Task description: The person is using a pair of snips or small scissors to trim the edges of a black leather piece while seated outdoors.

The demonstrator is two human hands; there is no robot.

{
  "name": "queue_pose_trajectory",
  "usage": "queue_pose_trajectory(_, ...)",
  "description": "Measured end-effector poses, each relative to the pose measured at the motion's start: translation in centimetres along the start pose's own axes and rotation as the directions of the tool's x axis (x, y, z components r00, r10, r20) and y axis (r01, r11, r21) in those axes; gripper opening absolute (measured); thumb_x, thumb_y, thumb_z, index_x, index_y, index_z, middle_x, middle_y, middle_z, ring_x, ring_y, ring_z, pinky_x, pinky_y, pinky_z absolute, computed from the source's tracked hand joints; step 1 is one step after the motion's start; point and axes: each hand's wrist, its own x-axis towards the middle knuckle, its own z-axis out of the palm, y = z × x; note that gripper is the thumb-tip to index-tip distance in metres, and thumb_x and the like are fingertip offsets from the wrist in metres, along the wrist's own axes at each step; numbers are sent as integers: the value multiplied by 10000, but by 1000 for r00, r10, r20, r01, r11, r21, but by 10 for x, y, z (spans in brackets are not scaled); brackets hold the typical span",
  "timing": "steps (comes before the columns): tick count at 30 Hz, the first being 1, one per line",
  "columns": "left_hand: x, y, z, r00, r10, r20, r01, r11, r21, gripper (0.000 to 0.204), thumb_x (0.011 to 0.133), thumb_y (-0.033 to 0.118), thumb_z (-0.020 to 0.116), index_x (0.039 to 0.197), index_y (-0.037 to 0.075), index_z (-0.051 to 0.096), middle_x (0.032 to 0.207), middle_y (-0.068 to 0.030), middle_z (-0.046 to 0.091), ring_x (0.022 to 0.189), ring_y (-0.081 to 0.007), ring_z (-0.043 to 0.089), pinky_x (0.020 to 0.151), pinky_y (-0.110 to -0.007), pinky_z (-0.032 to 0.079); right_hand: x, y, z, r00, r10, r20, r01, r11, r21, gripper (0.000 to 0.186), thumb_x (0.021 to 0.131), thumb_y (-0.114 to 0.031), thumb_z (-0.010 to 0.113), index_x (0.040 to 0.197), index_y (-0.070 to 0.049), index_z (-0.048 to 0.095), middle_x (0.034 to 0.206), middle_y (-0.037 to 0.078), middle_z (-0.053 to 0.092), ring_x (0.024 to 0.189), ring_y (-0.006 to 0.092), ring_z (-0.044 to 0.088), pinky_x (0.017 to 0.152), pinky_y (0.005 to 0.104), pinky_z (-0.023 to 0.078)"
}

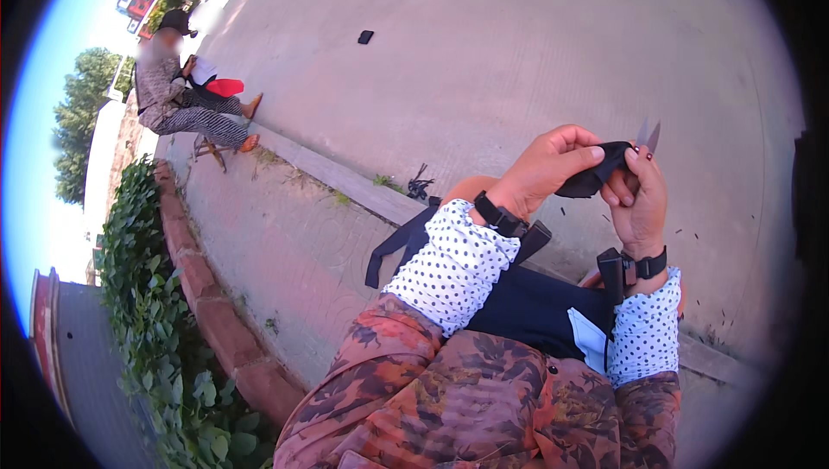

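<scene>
My left hand (548, 167) pinches a black cloth piece (591, 177), thumb lying over its upper part. My right hand (637, 201) grips the cloth's other end along with small scissors (648, 136), whose pointed blades stick up past the fingers; their handles are hidden. Both hands are raised over my lap, where a large dark navy fabric (527, 301) lies with a pale folded piece (587, 335) on it at the right. Dark devices are strapped at both wrists.
A person (177, 98) sits on a stool at upper left, holding white, black and red fabric. A small black object (365, 37) and dark scraps (419, 182) lie on the concrete. A brick border (220, 322) with leafy plants runs along my left, beside a concrete ledge (337, 175).
</scene>
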Motion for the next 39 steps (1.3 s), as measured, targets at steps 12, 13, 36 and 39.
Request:
queue_pose_trajectory(12, -1, 2, -9, 962, 164, -217, -166, 986, 8, 54, 947, 105, 653, 978, 80, 617, 914, 1, 648, 842, -61, 598, 740, -221, 495, 12, 0, -5, 990, -37, -134, -42, 838, -544, 139, 965, -141, 620, 1069, -50, 605, 730, -48, 491, 516, 43, 393, 473, 223, 336)
queue_pose_trajectory(13, 3, -1, -4, 958, 159, -238, -161, 987, 12, 60, 950, 119, 656, 981, 82, 621, 912, 4, 647, 839, -61, 599, 747, -224, 494, 9, -3, -6, 989, -51, -140, -32, 845, -533, 145, 964, -145, 626, 1067, -45, 608, 740, -41, 507, 518, 43, 403, 474, 225, 342)
queue_pose_trajectory(36, 4, 3, -1, 965, 24, -262, -25, 1000, 1, 216, 976, 252, 662, 1043, 51, 622, 938, -35, 687, 796, -105, 671, 718, -254, 554, 14, -2, -9, 977, 71, -199, -143, 916, -375, 170, 993, -253, 597, 1008, -84, 614, 811, -42, 565, 672, 44, 508, 538, 229, 398)
queue_pose_trajectory(39, 5, 1, -4, 974, 20, -226, -3, 997, 72, 170, 955, 196, 691, 1029, 54, 634, 928, -24, 689, 797, -91, 664, 712, -241, 548, 13, -2, -9, 989, 49, -140, -90, 948, -306, 183, 985, -251, 606, 1047, -79, 619, 831, -37, 583, 680, 44, 515, 541, 224, 405)
